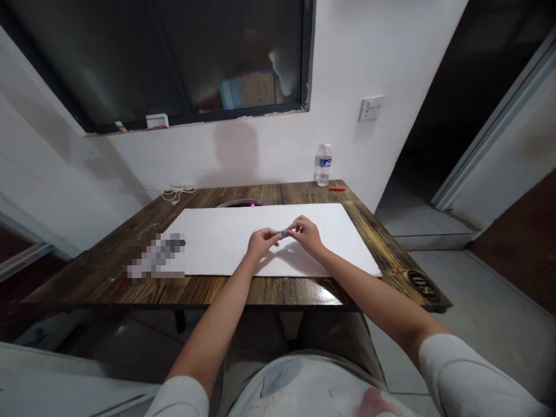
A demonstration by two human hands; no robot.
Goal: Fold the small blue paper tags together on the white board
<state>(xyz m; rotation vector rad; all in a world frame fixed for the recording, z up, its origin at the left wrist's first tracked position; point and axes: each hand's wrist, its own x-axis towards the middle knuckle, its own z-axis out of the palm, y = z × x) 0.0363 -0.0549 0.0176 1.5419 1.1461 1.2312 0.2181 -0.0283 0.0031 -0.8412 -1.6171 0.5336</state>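
pinching sm blue item [282, 234], l grip [262, 242] & r grip [306, 231] closed; bottle [323, 165] well beyond

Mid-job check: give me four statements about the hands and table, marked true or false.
1. The left hand and right hand both hold one small bluish item. True.
2. The clear bottle lies on its side. False: the clear bottle stands upright.
3. The red stick is right of the clear bottle. True.
4. The pale cord lies on the white board. False: the pale cord is at the far left corner of the wooden table.
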